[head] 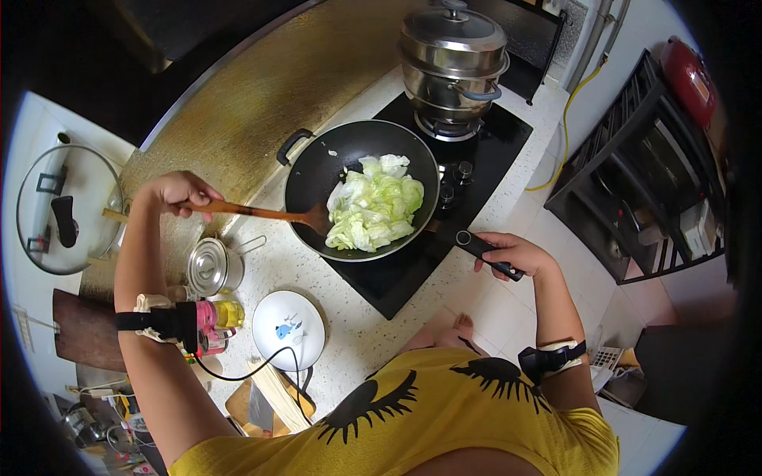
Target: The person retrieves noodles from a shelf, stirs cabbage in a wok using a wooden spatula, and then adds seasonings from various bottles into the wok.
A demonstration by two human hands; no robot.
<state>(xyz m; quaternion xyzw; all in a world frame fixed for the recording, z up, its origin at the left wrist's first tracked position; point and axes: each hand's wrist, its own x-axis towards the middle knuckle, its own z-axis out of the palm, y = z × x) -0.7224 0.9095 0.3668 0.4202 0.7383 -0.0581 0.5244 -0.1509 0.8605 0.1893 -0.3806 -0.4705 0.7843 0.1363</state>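
Observation:
A black wok (309, 172) sits on the left part of a black gas hob (375, 291), with a heap of pale green cabbage or lettuce leaves (375, 205) inside it. My left hand (184, 193) grips the handle end of a wooden spatula (256, 211). Its blade rests inside the wok against the near-left edge of the leaves, partly hidden by them. On the other side, my right hand (515, 256) is closed around the wok's long black handle (485, 253).
A lidded steamer pot (452, 65) stands on the far burner. Left of the wok are a small lidded metal pot (215, 268) and a white plate (289, 333). A cutting board (241, 398) bears a knife (260, 410) and dry noodles (280, 395). A glass lid (89, 208) hangs left.

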